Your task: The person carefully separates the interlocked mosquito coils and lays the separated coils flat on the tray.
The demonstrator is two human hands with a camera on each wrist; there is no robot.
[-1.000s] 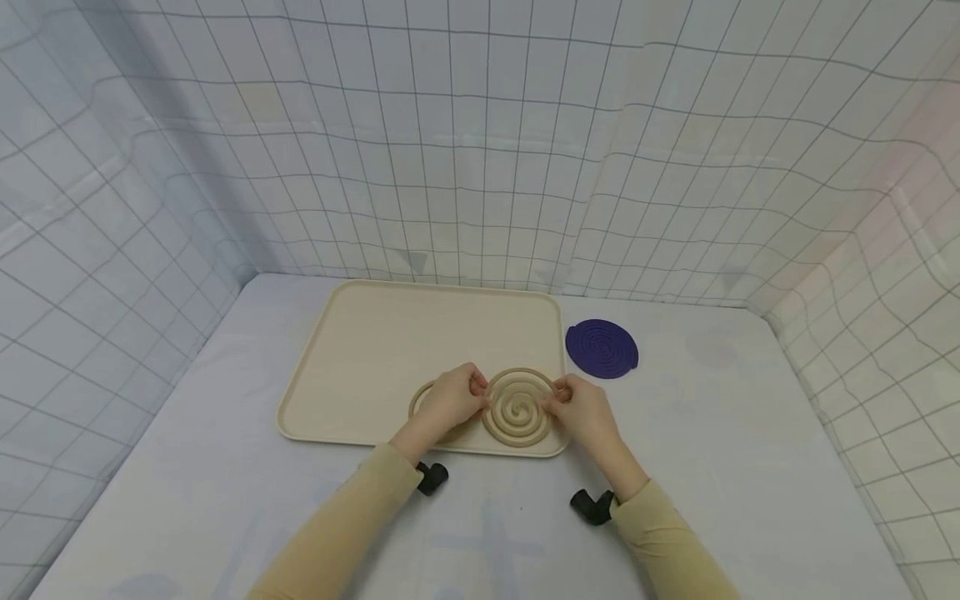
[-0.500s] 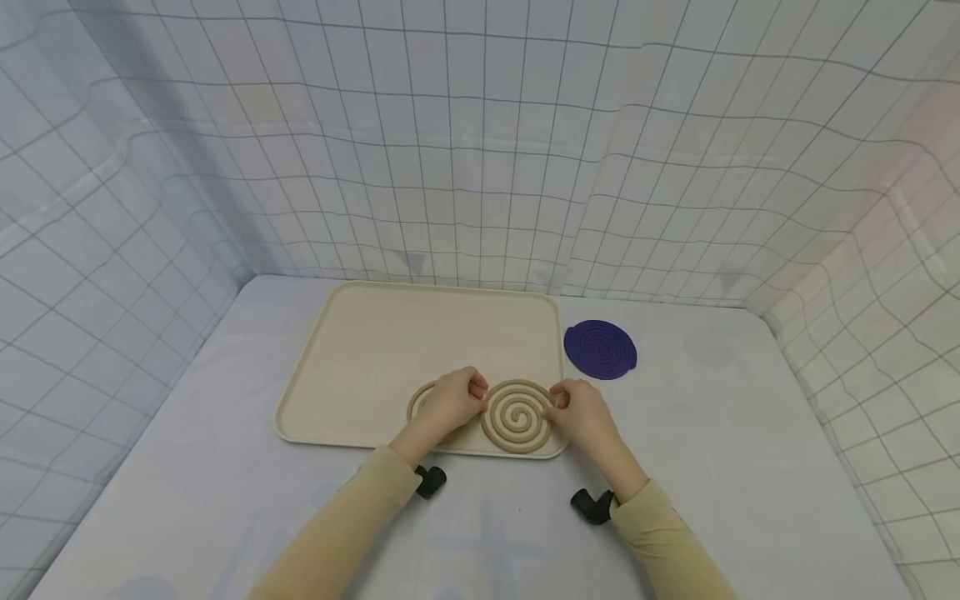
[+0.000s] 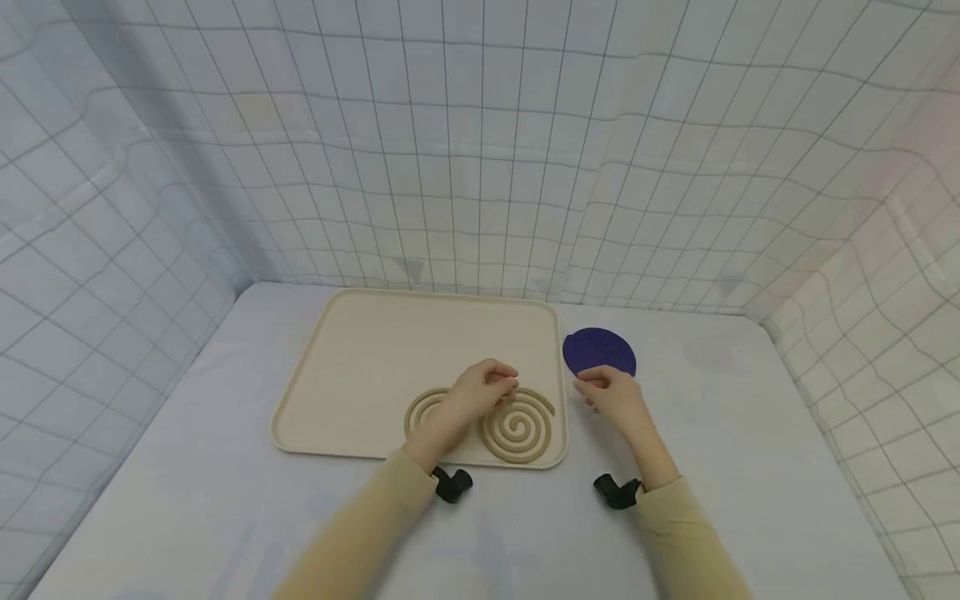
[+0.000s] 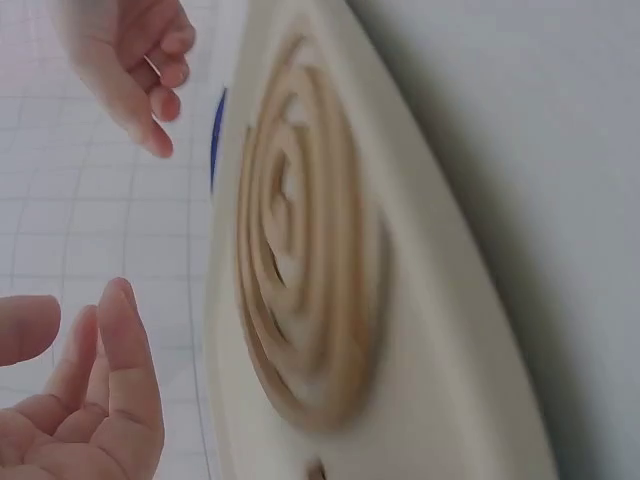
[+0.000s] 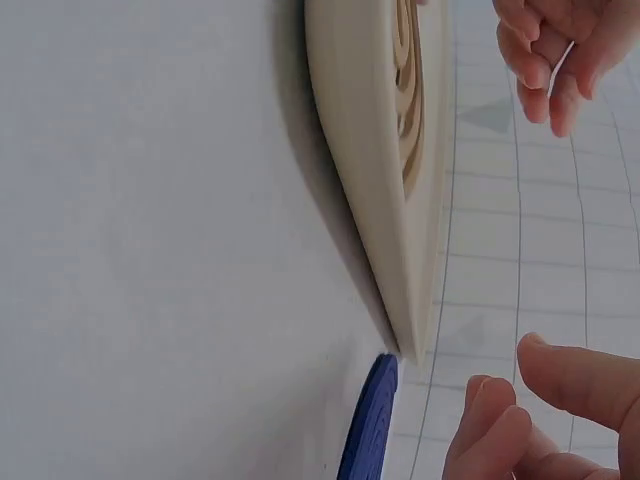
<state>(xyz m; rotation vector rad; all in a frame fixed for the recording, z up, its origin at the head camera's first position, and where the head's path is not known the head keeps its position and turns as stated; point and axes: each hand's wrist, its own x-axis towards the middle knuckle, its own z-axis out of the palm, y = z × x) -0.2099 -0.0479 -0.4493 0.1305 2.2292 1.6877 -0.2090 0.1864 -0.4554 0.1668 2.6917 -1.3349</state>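
Two tan, flat spiral coils lie side by side at the near right part of a cream tray (image 3: 390,350). The right coil (image 3: 516,427) has its outer end loose at the upper right. Over its upper left edge hovers my left hand (image 3: 476,393), covering part of the left coil (image 3: 409,423). Thumb and fingers of that hand (image 4: 90,400) are parted around nothing in the left wrist view. My right hand (image 3: 617,404) is above the table beside the tray, just in front of a purple disc with spiral grooves (image 3: 598,348). Its fingers (image 5: 495,440) hold nothing.
A white table (image 3: 720,433) carries the tray and the disc. Grid-patterned white curtains (image 3: 480,167) close in the back and both sides. Black wrist-worn fittings (image 3: 453,485) sit below each hand, near the sleeves.
Both hands have let go of the right coil, which now lies flat on the tray. The right hand moved right, off the tray toward the purple disc; the left rose slightly rightward over the coil.
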